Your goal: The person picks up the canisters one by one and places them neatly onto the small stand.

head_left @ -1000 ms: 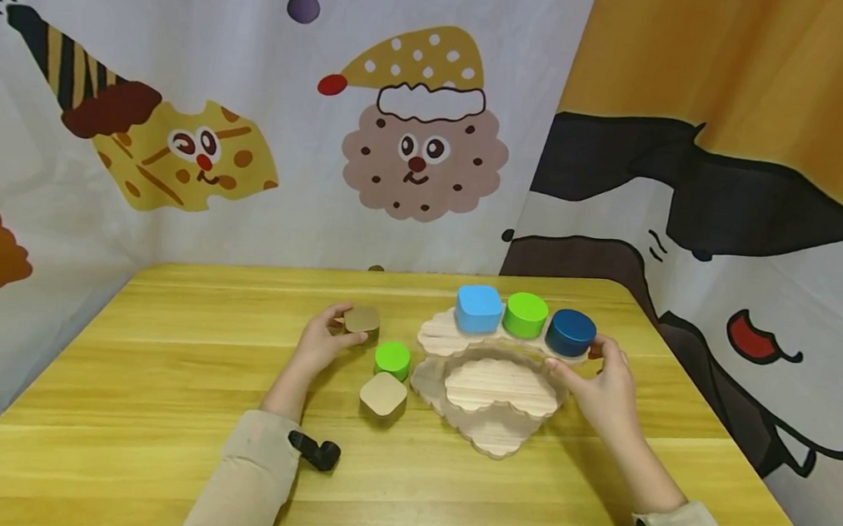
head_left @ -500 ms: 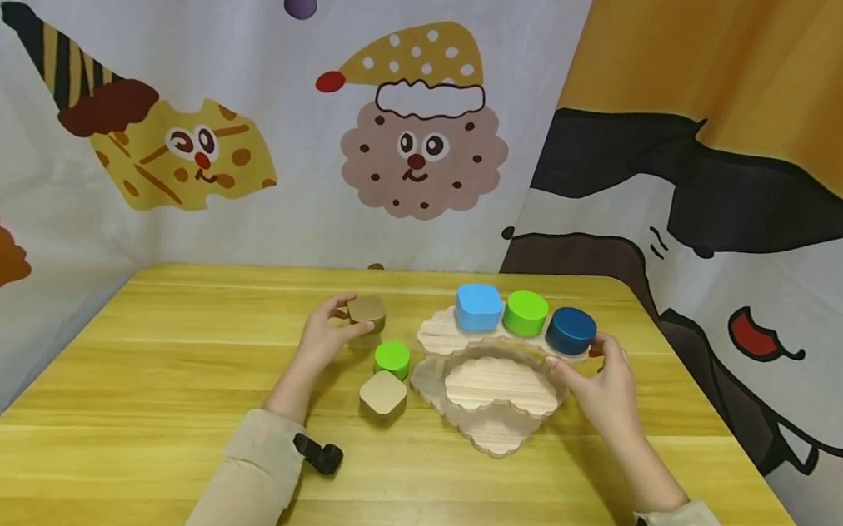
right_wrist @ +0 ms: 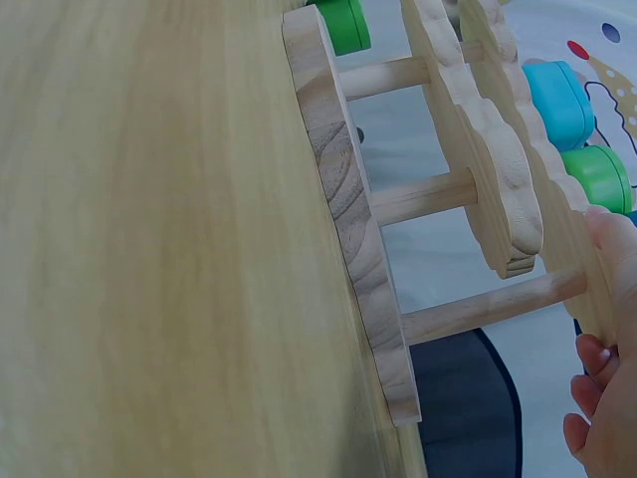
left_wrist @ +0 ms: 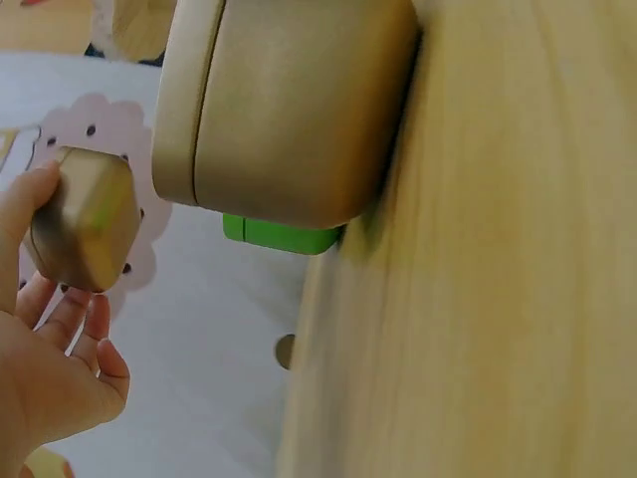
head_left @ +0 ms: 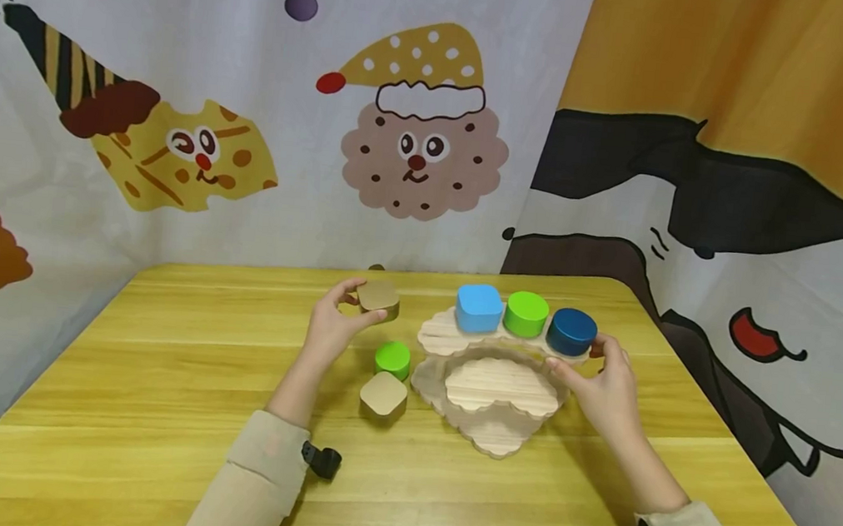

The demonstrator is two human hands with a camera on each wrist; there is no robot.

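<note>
My left hand (head_left: 334,318) pinches a gold rounded-square tin (head_left: 379,297) and holds it raised off the table, left of a tiered wooden stand (head_left: 503,385). In the left wrist view the thumb is on one side of that tin and fingers are on the other. My right hand (head_left: 609,388) grips the right end of the stand's top tier, thumb and fingers on opposite faces. Along that tier stand a light blue tin (head_left: 478,308), a green tin (head_left: 526,314) and a dark blue tin (head_left: 572,332). The right wrist view shows scalloped tiers joined by dowels (right_wrist: 428,199).
Left of the stand, a second gold tin (head_left: 383,393) and a round green tin (head_left: 392,359) are on the wooden table (head_left: 154,390). A curtain (head_left: 245,47) printed with cartoon figures hangs behind the table's far edge.
My left hand has moved up and to the right with the gold tin, toward the top tier. The right hand, the stand and the other tins have stayed where they were.
</note>
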